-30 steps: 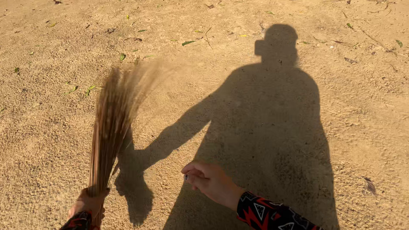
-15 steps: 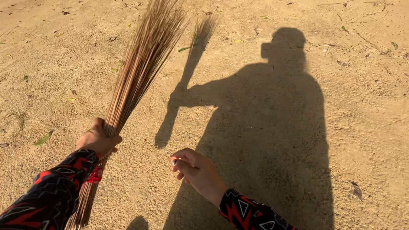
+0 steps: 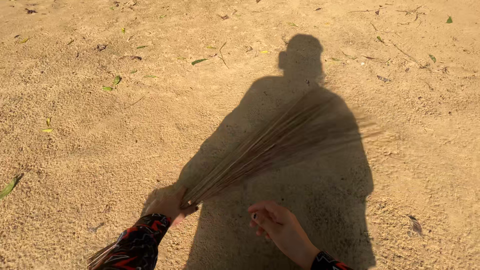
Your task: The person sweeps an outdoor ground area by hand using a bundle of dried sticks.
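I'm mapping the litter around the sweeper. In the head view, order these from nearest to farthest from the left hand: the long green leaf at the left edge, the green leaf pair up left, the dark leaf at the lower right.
From the left hand:
1. Long green leaf, left edge.
2. Green leaf pair, upper left; near the first, hard to call.
3. Dark leaf, lower right, beyond the right hand.

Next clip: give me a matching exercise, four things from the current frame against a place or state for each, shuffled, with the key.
Things:
1. left hand
2. right hand
3. broom bristles
4. green leaf

Places or states:
A. loosely curled, holding nothing
B. lying on the sand far from the hands, in sunlight
C. gripping the broom's bundled stalks
D. fanned out and blurred across the person's shadow

Pairs: 1-C, 2-A, 3-D, 4-B
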